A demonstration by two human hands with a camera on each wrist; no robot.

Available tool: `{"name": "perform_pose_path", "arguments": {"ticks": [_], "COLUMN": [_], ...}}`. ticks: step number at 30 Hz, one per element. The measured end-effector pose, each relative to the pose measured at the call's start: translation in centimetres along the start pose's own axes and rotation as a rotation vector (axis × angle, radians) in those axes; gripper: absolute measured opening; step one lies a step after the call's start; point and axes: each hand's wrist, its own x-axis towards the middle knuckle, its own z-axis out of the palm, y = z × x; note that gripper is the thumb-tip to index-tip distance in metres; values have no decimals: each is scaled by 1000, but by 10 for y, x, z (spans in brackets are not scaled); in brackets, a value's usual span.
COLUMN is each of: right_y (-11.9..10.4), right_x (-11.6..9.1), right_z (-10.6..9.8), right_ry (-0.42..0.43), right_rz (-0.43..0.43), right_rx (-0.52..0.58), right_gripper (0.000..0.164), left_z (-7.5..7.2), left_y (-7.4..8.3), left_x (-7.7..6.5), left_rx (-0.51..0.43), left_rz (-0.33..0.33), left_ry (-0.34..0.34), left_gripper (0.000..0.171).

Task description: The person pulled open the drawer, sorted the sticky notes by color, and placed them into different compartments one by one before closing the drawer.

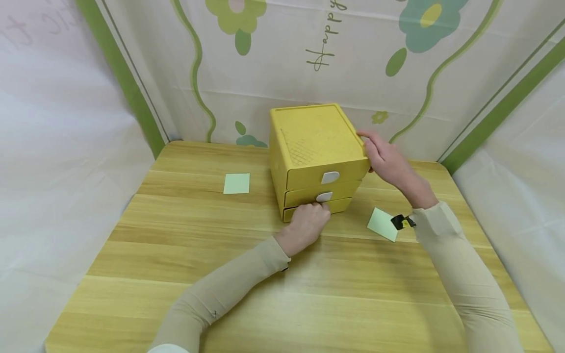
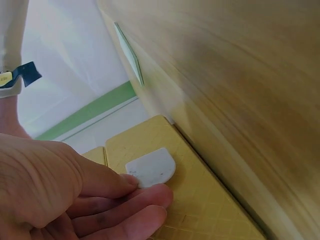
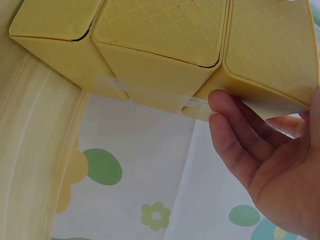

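Observation:
A yellow three-drawer desktop box point(image 1: 318, 132) stands on the wooden table, its drawer fronts facing me. My left hand point(image 1: 306, 224) is at the lowest drawer front. In the left wrist view its thumb and fingers pinch the edge of a white pull tab point(image 2: 154, 167) on that drawer. My right hand point(image 1: 393, 164) grips the upper right edge of the box, with fingertips on the top and others against the side. In the right wrist view, fingers point(image 3: 235, 125) lie along the side of the top tier. White tabs point(image 1: 330, 177) also sit on the upper two drawers.
A pale green paper square point(image 1: 236, 183) lies on the table point(image 1: 176, 274) left of the box. Another green square point(image 1: 382, 224) lies to the right, below my right wrist. A white curtain with green flowers point(image 1: 265, 73) hangs close behind the box.

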Motion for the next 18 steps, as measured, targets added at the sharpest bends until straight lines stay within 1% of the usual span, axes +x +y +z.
{"name": "perform_pose_path", "arguments": {"ticks": [3, 5, 11, 16, 18], "right_y": [0, 0, 0, 1, 1], "right_x": [0, 0, 0, 0, 0], "right_z": [-1, 0, 1, 1, 0], "right_ry": [-6, -7, -7, -8, -7], "right_rz": [6, 11, 16, 10, 8], "right_rx": [0, -2, 4, 13, 19], "right_gripper": [51, 50, 48, 50, 50], "left_z": [0, -1, -4, -8, -10], "left_y": [1, 1, 4, 6, 7], "left_x": [0, -1, -2, -3, -3], "left_rx": [-1, -4, -23, -34, -31], "left_rz": [2, 6, 31, 38, 39], "left_ry": [-2, -16, -75, -137, -150], "left_gripper": [20, 21, 24, 21, 20]}}
